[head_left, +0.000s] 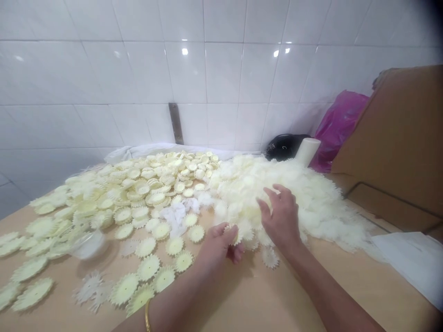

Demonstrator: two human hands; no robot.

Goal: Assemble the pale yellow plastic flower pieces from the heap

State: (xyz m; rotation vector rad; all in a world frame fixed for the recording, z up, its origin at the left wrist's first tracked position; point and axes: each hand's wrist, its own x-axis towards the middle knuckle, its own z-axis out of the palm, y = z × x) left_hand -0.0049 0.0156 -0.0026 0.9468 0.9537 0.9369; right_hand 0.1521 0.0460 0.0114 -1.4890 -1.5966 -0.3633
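Observation:
Between the thumb and fingers of my left hand (221, 242) is a small pale-yellow scalloped disc (236, 234), its rim toothed like a flower. My right hand (282, 219) is raised over the near edge of a heap of thin, whitish, frilly pieces (256, 180); its fingers are apart and slightly curled, with nothing visible in them. Left of my hands spreads a large pile of thicker cream-yellow scalloped discs (155, 198), several with a small dark dot at the centre. A single thin white frilly piece (270, 257) lies on the table below my right hand.
A clear shallow bowl (89, 244) sits among the discs on the wooden table (256, 299). Crumpled white tissue (175, 216) lies mid-table. Behind the heap are a white cylinder (307, 151), a black item (285, 146) and a magenta bag (337, 124). A cardboard box (398, 138) stands right.

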